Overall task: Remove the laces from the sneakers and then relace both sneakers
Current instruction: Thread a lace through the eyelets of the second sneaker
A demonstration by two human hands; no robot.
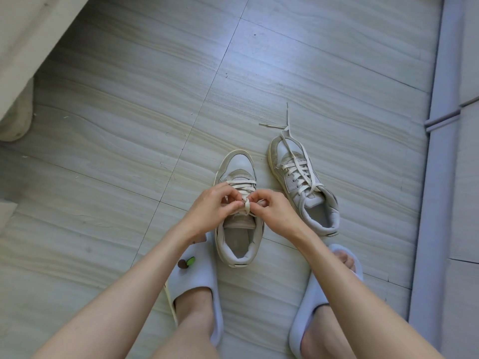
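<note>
Two grey-and-beige sneakers stand on the floor, toes pointing away from me. The left sneaker (pixel 238 203) is between my feet, its cream lace (pixel 246 207) crossed over the upper eyelets. My left hand (pixel 215 206) and my right hand (pixel 272 208) meet over its tongue, and both pinch the lace with curled fingers. The right sneaker (pixel 303 182) stands apart to the right, laced. Its loose lace ends (pixel 286 125) trail past the toe onto the floor.
My feet wear white slippers, the left slipper (pixel 197 286) and the right slipper (pixel 311 301), close behind the sneakers. A beige furniture leg (pixel 18 115) stands at far left. A white cabinet edge (pixel 435 151) runs along the right. Grey wood-grain floor (pixel 129 125) spreads ahead.
</note>
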